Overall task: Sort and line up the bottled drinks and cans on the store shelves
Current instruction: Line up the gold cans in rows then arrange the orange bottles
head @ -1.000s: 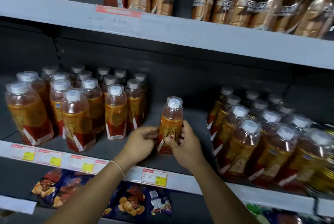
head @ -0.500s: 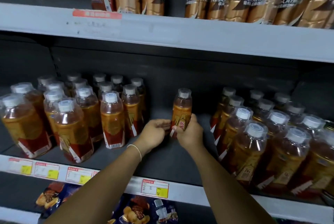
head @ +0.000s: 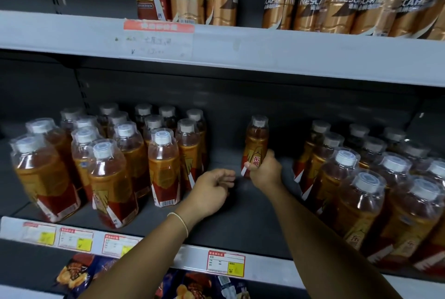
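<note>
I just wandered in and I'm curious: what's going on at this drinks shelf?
A person is tidying bottled drinks on the middle shelf. Their right hand grips a lone bottle of amber drink, upright, in the gap between the left group of the same bottles and the right group. The left hand hangs just beside it, fingers loosely curled, holding nothing. Whether the bottle's base rests on the shelf is hidden by the gripping hand. On the shelf above stand coffee bottles.
</note>
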A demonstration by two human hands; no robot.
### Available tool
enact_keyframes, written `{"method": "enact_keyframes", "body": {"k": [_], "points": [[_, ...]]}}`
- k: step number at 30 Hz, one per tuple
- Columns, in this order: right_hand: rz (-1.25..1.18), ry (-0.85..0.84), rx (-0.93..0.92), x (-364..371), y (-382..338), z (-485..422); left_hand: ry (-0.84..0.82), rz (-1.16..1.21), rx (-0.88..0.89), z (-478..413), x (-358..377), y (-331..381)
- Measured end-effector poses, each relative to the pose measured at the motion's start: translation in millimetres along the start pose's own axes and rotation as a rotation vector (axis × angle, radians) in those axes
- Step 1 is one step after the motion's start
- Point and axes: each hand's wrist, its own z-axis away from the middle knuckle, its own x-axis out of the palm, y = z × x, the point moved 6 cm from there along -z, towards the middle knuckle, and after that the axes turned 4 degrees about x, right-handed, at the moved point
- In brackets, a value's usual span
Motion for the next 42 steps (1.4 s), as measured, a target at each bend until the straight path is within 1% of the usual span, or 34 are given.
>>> {"method": "enact_keyframes", "body": {"k": [3, 6, 8, 10, 12, 13, 14, 16, 18, 20, 23, 25, 27, 29, 31, 33, 35, 38, 40, 42], "points": [[-0.018, 0.02, 0.021, -2.8, 0.6, 2.0, 0.017, -0.071, 0.042, 7.5, -4.1, 4.9], [-0.009, 0.153, -0.001, -12.4, -4.7, 16.7, 0.071, -0.142, 0.11, 18.4, -15.8, 11.9], [-0.008, 0.245, -0.141, -14.1, -18.1, 33.7, 0.149, -0.176, 0.16, 27.4, -29.0, 17.2], [-0.075, 0.269, -0.361, -6.6, -37.5, 54.5, 0.256, -0.196, 0.195, 38.4, -44.2, 23.3], [-0.117, 0.214, -0.537, 11.0, -56.8, 77.0, 0.392, -0.195, 0.206, 52.4, -61.9, 28.7], [-0.136, 0.153, -0.578, 22.5, -64.8, 87.2, 0.459, -0.205, 0.212, 59.3, -71.1, 31.1], [-0.159, 0.089, -0.598, 34.3, -70.9, 96.5, 0.512, -0.23, 0.214, 66.1, -79.8, 32.5], [-0.223, -0.022, -0.601, 56.8, -78.9, 111.6, 0.552, -0.304, 0.187, 77.1, -93.9, 32.4], [-0.274, -0.123, -0.583, 74.4, -83.8, 123.4, 0.536, -0.356, 0.139, 86.1, -103.2, 30.3], [-0.289, -0.179, -0.562, 83.9, -90.8, 130.5, 0.51, -0.392, 0.108, 93.7, -110.1, 27.6], [-0.295, -0.201, -0.515, 90.1, -104.6, 134.4, 0.435, -0.449, 0.009, 100.5, -118.2, 17.4], [-0.243, -0.198, -0.487, 93.8, -114.0, 136.0, 0.367, -0.478, -0.081, 103.7, -120.8, 8.0], [-0.164, -0.177, -0.464, 95.8, -120.3, 135.9, 0.319, -0.472, -0.124, 107.0, -120.2, 0.8], [-0.13, -0.154, -0.465, 93.8, -123.5, 135.7, 0.298, -0.467, -0.118, 108.5, -119.3, -2.6], [-0.134, -0.176, -0.484, 91.0, -123.8, 134.9, 0.284, -0.469, -0.107, 108.5, -118.4, -4.2], [-0.176, -0.272, -0.477, 88.0, -119.3, 132.9, 0.278, -0.475, -0.082, 107.4, -117.9, -4.6], [-0.208, -0.402, -0.452, 81.6, -112.3, 130.6, 0.279, -0.479, -0.04, 105.5, -116.1, -3.5], [-0.229, -0.581, -0.467, 62.5, -102.6, 132.3, 0.251, -0.494, 0.007, 100.7, -109.3, -3.1], [-0.247, -0.664, -0.475, 46.6, -94.7, 134.7, 0.195, -0.455, 0.027, 96.0, -102.0, -4.2], [-0.25, -0.703, -0.473, 31.0, -86.0, 136.0, 0.104, -0.397, 0.053, 89.7, -91.0, -4.3]]}}
